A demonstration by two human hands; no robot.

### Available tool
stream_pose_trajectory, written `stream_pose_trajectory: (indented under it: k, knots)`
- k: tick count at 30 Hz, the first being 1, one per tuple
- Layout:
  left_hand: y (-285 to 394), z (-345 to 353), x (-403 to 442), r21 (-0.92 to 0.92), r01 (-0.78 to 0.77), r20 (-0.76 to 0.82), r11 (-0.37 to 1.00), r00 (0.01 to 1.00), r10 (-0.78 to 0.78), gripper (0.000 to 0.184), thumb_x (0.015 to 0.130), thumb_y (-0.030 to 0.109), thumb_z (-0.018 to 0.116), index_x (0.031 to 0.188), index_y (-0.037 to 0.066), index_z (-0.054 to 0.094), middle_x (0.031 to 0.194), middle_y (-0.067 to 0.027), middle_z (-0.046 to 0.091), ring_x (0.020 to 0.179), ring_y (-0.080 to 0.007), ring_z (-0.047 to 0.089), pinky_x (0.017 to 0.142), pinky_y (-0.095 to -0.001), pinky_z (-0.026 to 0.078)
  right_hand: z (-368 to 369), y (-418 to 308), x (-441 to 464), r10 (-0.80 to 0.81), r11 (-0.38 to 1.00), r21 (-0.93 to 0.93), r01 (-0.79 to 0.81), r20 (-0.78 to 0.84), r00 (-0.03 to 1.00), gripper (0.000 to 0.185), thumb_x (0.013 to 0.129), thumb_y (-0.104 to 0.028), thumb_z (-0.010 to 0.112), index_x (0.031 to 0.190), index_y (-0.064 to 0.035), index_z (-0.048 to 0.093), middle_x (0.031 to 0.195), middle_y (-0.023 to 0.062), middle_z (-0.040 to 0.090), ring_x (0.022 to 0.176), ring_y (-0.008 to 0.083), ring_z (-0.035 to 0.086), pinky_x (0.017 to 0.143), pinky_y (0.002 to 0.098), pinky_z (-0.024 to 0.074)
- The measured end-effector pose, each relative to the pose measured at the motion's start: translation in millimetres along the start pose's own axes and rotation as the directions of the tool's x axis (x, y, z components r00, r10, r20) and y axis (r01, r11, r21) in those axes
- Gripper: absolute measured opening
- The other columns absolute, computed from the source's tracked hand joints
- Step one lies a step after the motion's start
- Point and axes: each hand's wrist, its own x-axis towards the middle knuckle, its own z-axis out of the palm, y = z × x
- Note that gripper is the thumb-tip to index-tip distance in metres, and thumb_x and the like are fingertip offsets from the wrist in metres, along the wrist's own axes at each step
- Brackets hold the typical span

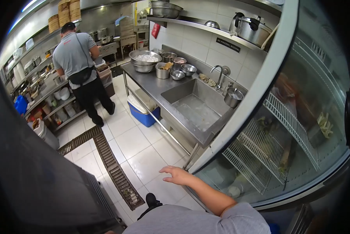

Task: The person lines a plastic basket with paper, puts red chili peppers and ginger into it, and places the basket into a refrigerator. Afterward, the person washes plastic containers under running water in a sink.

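My right hand (pixel 177 175) reaches out over the white tiled floor with its fingers apart and nothing in it. It hangs near the front leg of the steel sink bench (pixel 149 80) and the lower edge of a glass-door fridge (pixel 221 160). The fridge has white wire shelves (pixel 257 150) behind its glass. My left hand cannot be seen; only a sliver of skin shows at the bottom edge.
A co-worker (pixel 75 58) stands with their back to me at the left shelving. Metal bowls (pixel 145 58) and pots crowd the bench beside the sink (pixel 196 107). A blue cooler box (pixel 143 113) sits underneath. A floor drain grate (pixel 112 160) crosses the tiles, beside a dark steel surface (pixel 46 183).
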Motion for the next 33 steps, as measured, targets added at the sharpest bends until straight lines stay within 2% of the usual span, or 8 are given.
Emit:
stream_pose_trajectory:
  k: [4, 6, 7, 12, 18, 22, 28, 33]
  knots:
    - [23.9, -9.8, 159.7, 0.103, -0.012, 0.26, 0.995, 0.966, -0.015, 0.034, 0.092, 0.038, 0.056, 0.099, 0.007, 0.068, 0.085, -0.0096, 0.068, 0.086, -0.0188, 0.067, 0.075, -0.0336, 0.05, -17.4, 31.5, 79.0, 0.092, 0.934, -0.348, -0.079, 0.019, 0.996, 0.043, 0.08, -0.018, 0.069, 0.12, -0.0049, 0.058, 0.123, 0.017, 0.056, 0.115, 0.0339, 0.052, 0.1, 0.0388, 0.0418]
    - [90.0, -9.8, 225.6, 0.702, -0.549, 0.324, 0.453, 0.813, 0.484, 0.043, 0.087, 0.042, 0.059, 0.102, 0.003, 0.069, 0.103, -0.0198, 0.068, 0.097, -0.0357, 0.064, 0.086, -0.0437, 0.048, -35.8, 32.4, 96.2, 0.118, 0.95, -0.287, -0.125, -0.042, 0.992, 0.044, 0.079, -0.017, 0.069, 0.119, -0.0045, 0.058, 0.124, 0.0176, 0.056, 0.116, 0.0347, 0.052, 0.101, 0.039, 0.0413]
    - [129.3, -17.8, 252.2, 0.325, -0.278, 0.181, 0.904, 0.956, 0.229, 0.048, 0.088, 0.048, 0.053, 0.103, 0.005, 0.069, 0.107, -0.0213, 0.066, 0.1, -0.0392, 0.061, 0.087, -0.0443, 0.048, -43.5, 35.4, 100.2, 0.126, 0.959, -0.241, -0.149, -0.105, 0.986, 0.045, 0.077, -0.017, 0.07, 0.119, -0.0042, 0.058, 0.124, 0.0181, 0.056, 0.116, 0.0355, 0.051, 0.101, 0.0392, 0.0407]
    - [333.0, -80.1, 294.6, 0.221, -0.56, 0.039, 0.798, 0.823, 0.567, 0.049, 0.084, 0.041, 0.061, 0.113, 0.002, 0.064, 0.106, -0.0223, 0.066, 0.101, -0.0369, 0.062, 0.089, -0.0415, 0.049, -69.3, 82.2, 103.5, 0.262, 0.944, -0.138, -0.301, -0.246, 0.933, 0.045, 0.079, -0.018, 0.071, 0.121, -0.0059, 0.058, 0.123, 0.0166, 0.056, 0.114, 0.0333, 0.054, 0.099, 0.0381, 0.0426]
    - [567.9, -94.5, 250.4, 0.003, -0.728, 0.059, 0.685, 0.684, 0.727, 0.042, 0.088, 0.026, 0.064, 0.122, 0.002, 0.06, 0.112, -0.0169, 0.067, 0.102, -0.0279, 0.064, 0.089, -0.0348, 0.049, -141.4, 216.0, 176.2, 0.662, 0.741, 0.64, -0.204, -0.644, 0.385, 0.047, 0.079, -0.016, 0.072, 0.123, -0.0052, 0.058, 0.122, 0.0149, 0.058, 0.105, 0.0199, 0.058, 0.089, 0.0312, 0.0461]
    - [706.2, -81.7, 240.6, 0.05, -0.927, 0.037, 0.372, 0.374, 0.927, 0.041, 0.086, 0.021, 0.066, 0.122, 0.004, 0.059, 0.121, -0.0191, 0.06, 0.113, -0.0326, 0.057, 0.098, -0.0383, 0.044, -224.5, 313.8, 227.0, 0.704, 0.71, 0.697, -0.099, -0.701, 0.115, 0.049, 0.079, -0.015, 0.071, 0.123, -0.0023, 0.056, 0.125, 0.0168, 0.057, 0.11, 0.0237, 0.057, 0.094, 0.033, 0.0444]
    - [913.1, -83.3, 285.0, 0.276, -0.961, 0.158, -0.028, 0.016, 0.987, 0.037, 0.083, 0.019, 0.067, 0.118, 0.007, 0.061, 0.133, -0.0177, 0.05, 0.129, -0.0382, 0.04, 0.106, -0.0451, 0.037, -400.6, 459.9, 289.7, 0.472, 0.529, 0.239, -0.814, -0.88, 0.048, 0.076, 0.078, -0.015, 0.069, 0.143, -0.003, 0.032, 0.151, 0.0202, 0.026, 0.138, 0.0341, 0.029, 0.111, 0.0445, 0.0292]
    - [990.4, -64.3, 365.6, 0.219, -0.97, 0.319, 0.11, 0.178, 0.931, 0.035, 0.087, 0.024, 0.064, 0.116, 0.005, 0.061, 0.126, -0.0157, 0.056, 0.126, -0.0339, 0.045, 0.106, -0.042, 0.037, -500.9, 568.4, 277.7, 0.303, 0.218, -0.133, -0.967, -0.932, 0.196, 0.076, 0.08, -0.016, 0.065, 0.146, -0.0032, 0.029, 0.156, 0.0143, 0.017, 0.143, 0.0303, 0.018, 0.114, 0.0518, 0.0194]
